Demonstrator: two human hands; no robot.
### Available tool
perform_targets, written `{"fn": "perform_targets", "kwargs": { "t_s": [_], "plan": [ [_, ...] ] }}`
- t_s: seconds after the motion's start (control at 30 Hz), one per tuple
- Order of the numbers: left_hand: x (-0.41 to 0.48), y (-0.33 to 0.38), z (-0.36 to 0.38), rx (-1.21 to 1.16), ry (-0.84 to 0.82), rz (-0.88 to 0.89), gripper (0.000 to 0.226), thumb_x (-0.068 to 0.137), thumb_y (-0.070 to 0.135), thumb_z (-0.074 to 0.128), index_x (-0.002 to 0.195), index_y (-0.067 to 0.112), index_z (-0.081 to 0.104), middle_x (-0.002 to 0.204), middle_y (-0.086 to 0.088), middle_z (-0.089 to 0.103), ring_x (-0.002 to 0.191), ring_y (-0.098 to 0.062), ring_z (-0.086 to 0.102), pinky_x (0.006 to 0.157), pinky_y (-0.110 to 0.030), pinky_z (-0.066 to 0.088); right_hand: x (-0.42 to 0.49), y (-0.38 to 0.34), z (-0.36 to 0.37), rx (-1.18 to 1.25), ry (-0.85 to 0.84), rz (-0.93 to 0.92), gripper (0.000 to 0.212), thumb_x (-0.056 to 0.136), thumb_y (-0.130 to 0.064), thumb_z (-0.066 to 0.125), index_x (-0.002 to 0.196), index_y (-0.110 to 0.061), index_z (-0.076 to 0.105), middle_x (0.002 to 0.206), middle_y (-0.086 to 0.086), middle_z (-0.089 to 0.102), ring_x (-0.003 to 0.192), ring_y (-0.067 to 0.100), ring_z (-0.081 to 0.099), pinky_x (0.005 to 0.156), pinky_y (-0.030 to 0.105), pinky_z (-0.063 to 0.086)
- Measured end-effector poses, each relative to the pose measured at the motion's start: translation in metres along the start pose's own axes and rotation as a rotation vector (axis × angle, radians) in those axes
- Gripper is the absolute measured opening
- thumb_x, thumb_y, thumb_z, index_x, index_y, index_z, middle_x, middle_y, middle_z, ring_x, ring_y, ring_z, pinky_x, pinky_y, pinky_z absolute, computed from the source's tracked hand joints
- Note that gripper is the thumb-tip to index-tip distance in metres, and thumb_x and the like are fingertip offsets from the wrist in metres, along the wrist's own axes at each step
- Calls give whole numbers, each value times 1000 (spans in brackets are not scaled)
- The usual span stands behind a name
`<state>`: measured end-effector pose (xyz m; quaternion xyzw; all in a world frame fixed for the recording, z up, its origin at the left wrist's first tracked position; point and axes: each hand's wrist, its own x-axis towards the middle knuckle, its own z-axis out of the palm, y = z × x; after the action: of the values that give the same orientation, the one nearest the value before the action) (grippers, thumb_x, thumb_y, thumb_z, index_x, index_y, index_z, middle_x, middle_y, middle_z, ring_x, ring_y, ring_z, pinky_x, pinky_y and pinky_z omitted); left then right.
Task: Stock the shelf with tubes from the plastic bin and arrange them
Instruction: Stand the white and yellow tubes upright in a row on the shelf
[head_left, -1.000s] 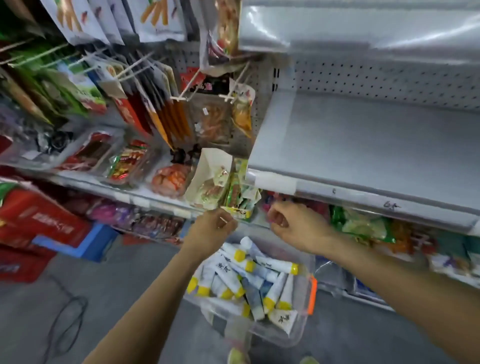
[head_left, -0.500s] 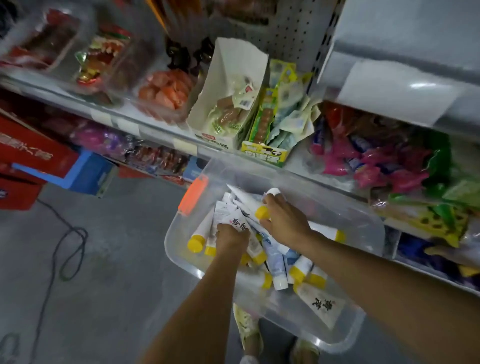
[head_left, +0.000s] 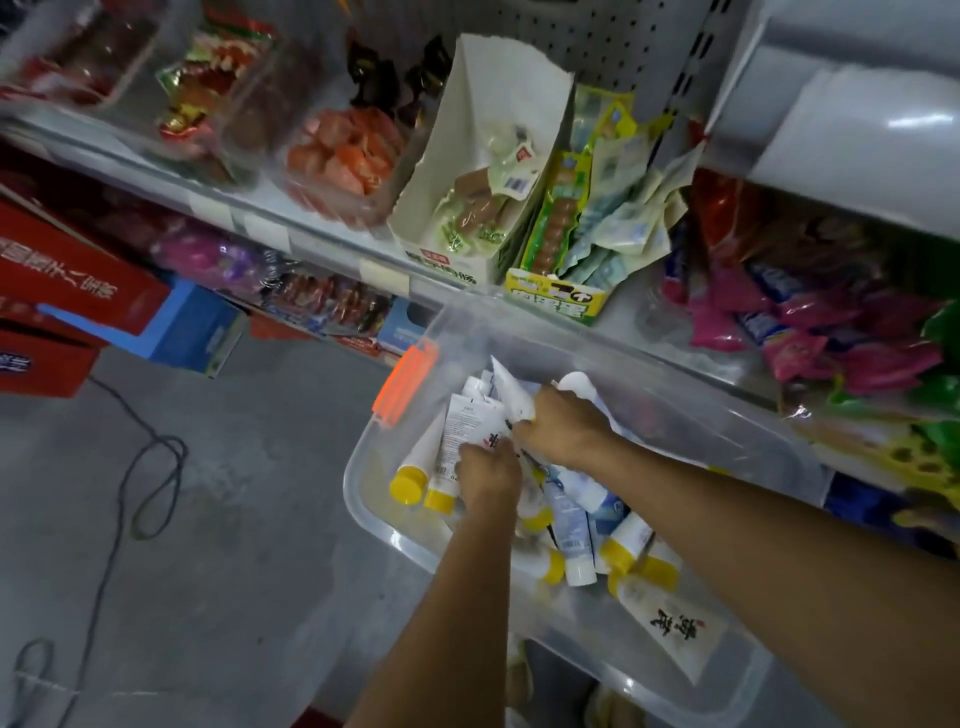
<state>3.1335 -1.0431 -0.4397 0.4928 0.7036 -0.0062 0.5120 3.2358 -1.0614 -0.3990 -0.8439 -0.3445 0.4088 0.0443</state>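
Note:
A clear plastic bin (head_left: 737, 447) with an orange latch (head_left: 405, 382) sits below the shelves, holding several white tubes (head_left: 571, 525) with yellow or white caps. Both hands are inside the bin. My left hand (head_left: 488, 480) is closed around white tubes with yellow caps (head_left: 447, 457) at the bin's left side. My right hand (head_left: 563, 423) grips a white tube (head_left: 511, 392) that points up and away from me. The fingers of both hands are mostly hidden among the tubes. The grey shelf (head_left: 852, 140) at the upper right shows only its front edge.
Snack packs fill the shelf (head_left: 311, 244) behind the bin: a white carton (head_left: 483, 171), a yellow-green box (head_left: 561, 301), pink bags (head_left: 810, 322). Red and blue boxes (head_left: 78, 312) stand at left. A black cable (head_left: 150, 483) lies on the grey floor.
The view dropped from the grey shelf to the bin. Both hands went from shelf height down into the bin and closed on tubes.

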Motion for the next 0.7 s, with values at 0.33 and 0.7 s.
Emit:
{"fn": "perform_targets", "kwargs": {
  "t_s": [0.33, 0.7],
  "plan": [
    [-70, 53, -84, -348, -128, 148, 17, 98, 23, 51, 102, 11, 62, 94, -12, 67, 82, -24, 64, 75, -40, 56, -107, 0, -70, 887, -239, 16, 18, 92, -17, 46, 91, -1, 55, 78, 23, 55, 47, 21, 53, 44, 23, 34],
    [-205, 126, -134, -463, -384, 361, 18, 83, 24, 74, 95, 11, 71, 93, -15, 73, 83, -32, 70, 81, -53, 56, -242, 9, -155, 937, -199, -261, 55, 72, -22, 69, 123, -13, 48, 102, 16, 65, 78, 34, 62, 62, 39, 42]
  ]
}}
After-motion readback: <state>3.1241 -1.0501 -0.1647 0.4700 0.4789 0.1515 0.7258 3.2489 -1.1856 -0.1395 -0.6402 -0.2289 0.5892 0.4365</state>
